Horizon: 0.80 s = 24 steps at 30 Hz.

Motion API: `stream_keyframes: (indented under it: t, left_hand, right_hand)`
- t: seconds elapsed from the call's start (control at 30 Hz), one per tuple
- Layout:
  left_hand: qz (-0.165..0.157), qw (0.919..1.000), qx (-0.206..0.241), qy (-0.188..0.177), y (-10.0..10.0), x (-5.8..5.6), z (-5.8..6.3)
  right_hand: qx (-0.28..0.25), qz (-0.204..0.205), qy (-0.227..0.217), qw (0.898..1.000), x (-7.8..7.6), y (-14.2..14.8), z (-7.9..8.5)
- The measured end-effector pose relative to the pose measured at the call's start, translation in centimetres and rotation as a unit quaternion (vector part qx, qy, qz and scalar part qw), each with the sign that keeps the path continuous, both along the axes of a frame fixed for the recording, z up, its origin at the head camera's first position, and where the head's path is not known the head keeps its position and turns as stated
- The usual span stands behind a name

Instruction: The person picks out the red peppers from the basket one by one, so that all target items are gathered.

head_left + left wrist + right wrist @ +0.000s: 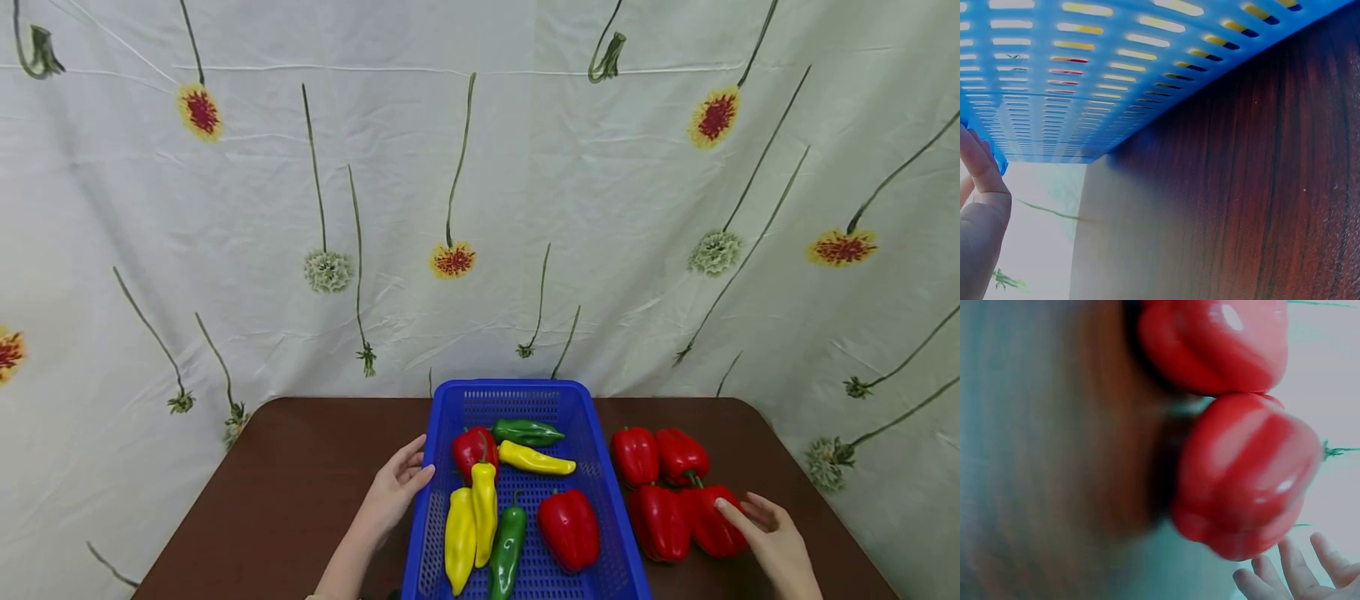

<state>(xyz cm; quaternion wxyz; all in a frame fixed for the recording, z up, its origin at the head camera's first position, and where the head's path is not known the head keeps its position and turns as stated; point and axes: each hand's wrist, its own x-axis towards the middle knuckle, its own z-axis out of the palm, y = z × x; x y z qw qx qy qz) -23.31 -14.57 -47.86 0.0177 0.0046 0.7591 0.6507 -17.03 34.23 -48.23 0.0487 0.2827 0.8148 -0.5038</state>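
My left hand [397, 485] is at the left rim of a blue plastic basket [611, 500], thumb on the rim and fingers along its outer side. The left wrist view shows the basket's slotted wall [1035, 100] and part of that hand [985, 206]. My right hand [776, 537] is over the near-right red bell pepper [712, 525], holding nothing. In the right wrist view its fingers [1297, 569] are spread just beside that pepper [1247, 475]. Other red bell peppers [635, 457] lie with it, right of the basket.
Inside the basket are red bell peppers [568, 531], long yellow peppers [460, 540] and long green peppers [508, 550]. The basket stands on a dark brown wooden table [300, 500]. A pale flower-print cloth [405, 183] hangs behind the table.
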Motion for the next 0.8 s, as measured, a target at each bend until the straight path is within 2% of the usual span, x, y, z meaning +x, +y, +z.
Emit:
stream_keyframes:
  t: [0.13, 0.27, 0.5, 0.67, 0.8]
  left_hand:
    - [0.0, 1.0, 0.001, 0.0, -0.1, -0.1, 0.0]
    - [-0.001, 1.0, 0.001, 0.006, -0.1, -0.1, 0.0]
    - [0.004, 0.9999, 0.01, -0.007, 0.0, -0.2, -0.1]
    - [-0.001, 1.0, 0.006, -0.001, 0.0, -0.1, -0.1]
    - [-0.002, 1.0, 0.008, 0.001, 0.1, -0.1, 0.0]
  right_hand:
    - [0.004, -0.03, 0.046, 0.998, -0.3, -0.5, 1.4]
    - [0.022, -0.032, 0.092, 0.995, -0.6, -1.6, 3.3]
    - [0.038, 0.027, 0.159, 0.986, -1.5, -5.0, 6.5]
    - [0.016, 0.067, 0.2, 0.977, -2.7, -7.6, 8.3]
    - [-0.001, 0.097, 0.221, 0.971, -3.6, -9.7, 9.0]
